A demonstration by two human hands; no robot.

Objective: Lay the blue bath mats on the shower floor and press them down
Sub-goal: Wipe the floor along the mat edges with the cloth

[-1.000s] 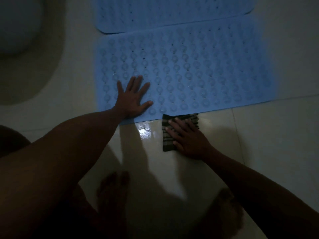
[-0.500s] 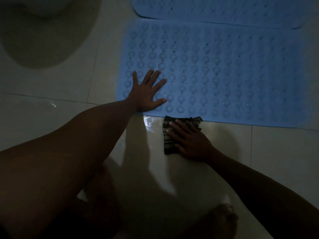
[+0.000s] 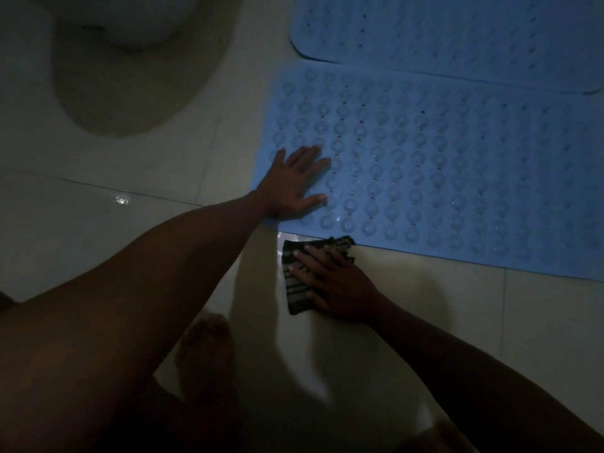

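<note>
We judge the pressing-down step to be in hand; both blue mats already lie on the pale tiled floor (image 3: 425,322), so laying looks done. Our left hand (image 3: 294,184) lies flat with fingers straight and spread on the near-left corner of the near bath mat (image 3: 441,171), holding nothing; our right hand (image 3: 333,282) rests with fingers extended on a dark striped cloth (image 3: 295,297) on the tile, just beside the mat's near edge, and we cannot tell whether it grips the cloth or only presses it. The near mat's long axis runs left to right, dipping slightly nearer toward the right; the far bath mat (image 3: 457,31) lies parallel just beyond it, their edges seeming to touch. Next, we judge, the flat palm should work rightward over the bubbled surface, pushing firmly so it seats; a toilet base (image 3: 137,24) stands far left.
</note>
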